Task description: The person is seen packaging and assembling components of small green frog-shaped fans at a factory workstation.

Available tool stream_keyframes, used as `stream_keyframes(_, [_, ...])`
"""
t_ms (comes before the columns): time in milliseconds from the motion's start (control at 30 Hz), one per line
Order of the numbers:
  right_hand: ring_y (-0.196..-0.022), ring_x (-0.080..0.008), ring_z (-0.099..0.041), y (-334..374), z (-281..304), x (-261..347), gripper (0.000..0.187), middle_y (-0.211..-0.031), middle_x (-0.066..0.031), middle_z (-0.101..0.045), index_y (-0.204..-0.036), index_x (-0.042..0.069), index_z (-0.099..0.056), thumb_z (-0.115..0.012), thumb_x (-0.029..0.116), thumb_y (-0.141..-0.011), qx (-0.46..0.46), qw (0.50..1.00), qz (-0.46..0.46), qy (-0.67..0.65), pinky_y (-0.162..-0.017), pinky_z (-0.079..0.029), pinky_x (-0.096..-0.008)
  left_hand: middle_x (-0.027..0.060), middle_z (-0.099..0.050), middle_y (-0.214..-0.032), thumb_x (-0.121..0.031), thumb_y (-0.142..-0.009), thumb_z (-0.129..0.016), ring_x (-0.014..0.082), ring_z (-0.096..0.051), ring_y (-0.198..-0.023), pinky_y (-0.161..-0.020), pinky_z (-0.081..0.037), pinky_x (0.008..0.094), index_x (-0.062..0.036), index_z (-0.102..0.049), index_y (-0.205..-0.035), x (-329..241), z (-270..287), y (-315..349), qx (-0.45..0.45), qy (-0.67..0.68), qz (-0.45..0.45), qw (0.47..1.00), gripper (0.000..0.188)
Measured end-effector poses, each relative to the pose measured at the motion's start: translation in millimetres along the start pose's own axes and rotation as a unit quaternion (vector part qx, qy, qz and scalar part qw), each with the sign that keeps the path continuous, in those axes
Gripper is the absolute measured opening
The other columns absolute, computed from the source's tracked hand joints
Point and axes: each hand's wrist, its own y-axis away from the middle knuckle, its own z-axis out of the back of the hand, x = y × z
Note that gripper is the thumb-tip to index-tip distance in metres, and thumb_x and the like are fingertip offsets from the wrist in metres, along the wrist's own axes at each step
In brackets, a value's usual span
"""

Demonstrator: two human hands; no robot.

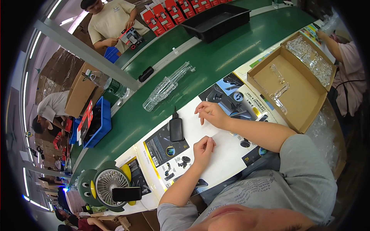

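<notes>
At the far edge of a smooth white sheet (231, 151) sits the bottle (176, 130), flat-sided, matte black plastic with a narrow pointed nozzle; whether it stands or lies, I cannot tell. The left hand (204, 151) is just beside it, above the sheet, fingers curled in narrowly with the thumb against them. The right hand (212, 114) is farther over, fingers loosely bent and slightly apart. I cannot tell whether either one pinches something small.

The sheet bears dark panels with product photos, yellow bands, a barcode and bold lettering near the right hand. Beyond it, on the glossy green table (223, 54), lie clear, glassy-looking plastic parts (165, 90), long and jointed. To the right, a brown cardboard tray (308, 90) holds a few loose clear pieces and a heap of more. To the left is a green, bird-shaped fan (88, 188) with a yellow beak, a black phone (126, 194) in front. Farther off are a blue plastic bin (99, 125), a ribbed black tub (216, 25), red printed boxes (163, 17) and a co-worker (115, 21) holding a printed pack (131, 37).
</notes>
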Motion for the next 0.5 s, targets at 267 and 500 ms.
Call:
stream_keyframes(267, [-0.064, -0.0133, -0.056, -1.2, -0.9, -9.5, 0.045, -0.073, -0.0042, -0.063, -0.054, 0.003, -0.062, -0.049, 0.027, -0.09, 0.037, 0.997, -0.068, -0.003, -0.059, -0.041, -0.0279, 0.0007, -0.048, -0.055, -0.016, -0.094, -0.044, 0.0056, -0.039, -0.048, -0.045, -0.03, 0.0205, -0.0011, -0.052, -0.068, -0.7, -0.1, 0.0, 0.002, -0.002, 0.004, 1.0, 0.031])
stream_keyframes(500, [-0.06, -0.0129, -0.055, -2.0, -0.4, -9.0, 0.044, -0.069, -0.0042, -0.063, -0.056, 0.002, -0.062, -0.05, 0.027, -0.09, 0.04, 0.998, -0.051, 0.014, -0.058, -0.041, -0.0283, 0.0009, -0.048, -0.056, -0.015, -0.095, -0.044, 0.0056, -0.039, -0.049, -0.045, -0.031, 0.0207, -0.0008, -0.052, -0.068, 0.1, -0.2, -0.4, 0.005, -0.003, 0.008, 1.0, 0.031])
